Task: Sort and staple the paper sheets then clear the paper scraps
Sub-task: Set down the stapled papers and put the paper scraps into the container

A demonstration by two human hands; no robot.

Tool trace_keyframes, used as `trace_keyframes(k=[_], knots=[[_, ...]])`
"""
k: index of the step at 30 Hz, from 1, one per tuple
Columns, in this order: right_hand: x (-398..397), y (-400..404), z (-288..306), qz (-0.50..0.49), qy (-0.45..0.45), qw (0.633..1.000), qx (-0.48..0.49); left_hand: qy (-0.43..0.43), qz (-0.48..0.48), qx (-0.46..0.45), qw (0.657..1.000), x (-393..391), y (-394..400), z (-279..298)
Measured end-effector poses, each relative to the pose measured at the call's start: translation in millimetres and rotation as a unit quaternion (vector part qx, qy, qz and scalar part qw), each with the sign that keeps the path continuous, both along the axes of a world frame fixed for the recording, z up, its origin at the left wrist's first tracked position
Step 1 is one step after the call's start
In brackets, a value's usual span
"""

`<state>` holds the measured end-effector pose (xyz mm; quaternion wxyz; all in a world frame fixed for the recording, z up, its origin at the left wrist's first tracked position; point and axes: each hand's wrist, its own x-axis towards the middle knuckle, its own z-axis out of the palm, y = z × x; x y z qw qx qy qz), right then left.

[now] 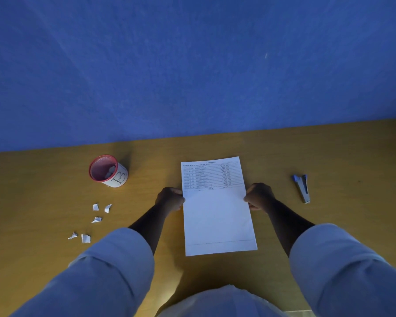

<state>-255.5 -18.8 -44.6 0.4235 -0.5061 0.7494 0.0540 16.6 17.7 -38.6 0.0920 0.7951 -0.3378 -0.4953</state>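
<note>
White paper sheets (217,216) with a printed table at the top lie in the middle of the wooden table (44,202). My left hand (169,199) grips their left edge and my right hand (260,196) grips their right edge, both with curled fingers. A blue and grey stapler (302,187) lies to the right of my right hand, apart from it. Several torn paper scraps (96,219) are scattered on the table to the left of my left forearm.
A white cup with a red rim (109,171) and a letter B stands at the back left, with crumpled paper inside. A blue wall (192,65) rises behind the table's far edge.
</note>
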Motion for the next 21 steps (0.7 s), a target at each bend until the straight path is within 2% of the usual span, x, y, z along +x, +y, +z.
trace_keyframes(k=[14, 21], knots=[[-1, 0, -2, 0.051, 0.069, 0.996, -0.011, -0.015, -0.010, -0.016, 1.000, 3, 2, -1], [25, -7, 3, 0.035, 0.024, 0.999, -0.023, -0.056, -0.024, -0.018, 0.998, 17, 13, -3]])
